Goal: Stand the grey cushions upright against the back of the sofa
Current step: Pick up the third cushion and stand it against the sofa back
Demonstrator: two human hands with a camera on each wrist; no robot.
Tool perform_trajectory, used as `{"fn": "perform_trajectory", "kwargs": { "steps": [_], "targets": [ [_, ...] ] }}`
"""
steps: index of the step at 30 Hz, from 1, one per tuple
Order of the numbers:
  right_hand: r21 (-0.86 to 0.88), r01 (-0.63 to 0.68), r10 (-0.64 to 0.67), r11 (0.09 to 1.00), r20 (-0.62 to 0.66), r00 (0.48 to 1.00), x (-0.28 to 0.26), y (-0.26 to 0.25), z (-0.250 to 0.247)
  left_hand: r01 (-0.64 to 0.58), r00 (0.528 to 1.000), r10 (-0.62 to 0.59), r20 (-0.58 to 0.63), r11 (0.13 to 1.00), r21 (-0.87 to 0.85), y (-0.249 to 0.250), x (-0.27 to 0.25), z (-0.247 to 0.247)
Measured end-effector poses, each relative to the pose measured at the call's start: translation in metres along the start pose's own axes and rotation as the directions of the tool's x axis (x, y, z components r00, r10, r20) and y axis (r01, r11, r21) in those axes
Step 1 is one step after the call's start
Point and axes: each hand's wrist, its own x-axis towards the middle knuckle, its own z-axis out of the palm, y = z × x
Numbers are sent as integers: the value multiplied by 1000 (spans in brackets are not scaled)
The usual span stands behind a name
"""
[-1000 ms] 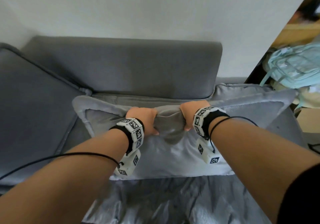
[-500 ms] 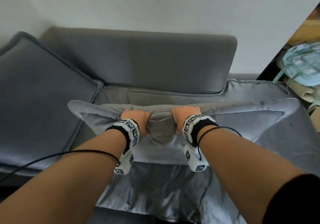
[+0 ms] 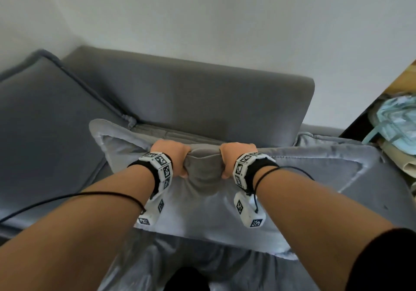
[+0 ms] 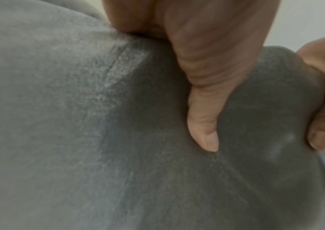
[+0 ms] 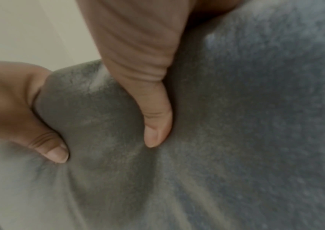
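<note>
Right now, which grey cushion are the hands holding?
The light grey cushion in the middle, gripped by both hands along its top edge; the darker cushion at left is untouched.

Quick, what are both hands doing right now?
Left hand: grips the top edge of the grey cushion.
Right hand: grips the same edge beside it.

The cushion (image 3: 202, 212) is soft grey velvety cloth with a faint sheen and a short nap. The sofa (image 3: 191, 92) back is darker, matt woven cloth. The wall (image 3: 202, 16) looks smooth and matt.
</note>
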Motion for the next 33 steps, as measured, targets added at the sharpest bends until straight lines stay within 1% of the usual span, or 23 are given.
{"fn": "perform_trajectory", "kwargs": {
  "steps": [4, 6, 9, 15, 19, 23, 28, 30, 33],
  "targets": [
    [14, 7, -7, 1000, -21, 1000, 14, 6, -20, 8, 1000, -7, -22, 999, 45, -10, 14, -22],
    [11, 17, -16, 1000, -65, 998, 22, 6, -34, 15, 999, -12, -50, 998, 62, -18, 22, -34],
    [-1, 21, -21, 1000, -92, 995, 38, 3, -56, 31, 996, -26, -82, 998, 63, -35, 34, -52],
    [-63, -7, -9, 998, -251, 968, 99, -14, -95, 69, 970, -51, -238, 995, 67, -89, 78, -74],
    [-83, -69, 40, 994, -305, 952, 146, -23, -110, 75, 956, -56, -289, 995, 58, -122, 119, -82],
    [-67, -112, 86, 991, -307, 948, 198, -26, -109, 56, 957, -33, -288, 996, 71, -149, 169, -80],
    [-81, -121, 93, 989, -292, 952, 255, -36, -84, 44, 978, -35, -208, 998, 40, -173, 224, -44],
    [-85, -124, 92, 989, -307, 947, 273, -38, -89, 33, 973, -25, -230, 999, 33, -185, 238, -45],
    [-87, -154, 117, 984, -334, 935, 289, -33, -114, 24, 962, -15, -271, 999, 29, -198, 256, -69]
  ]
}}
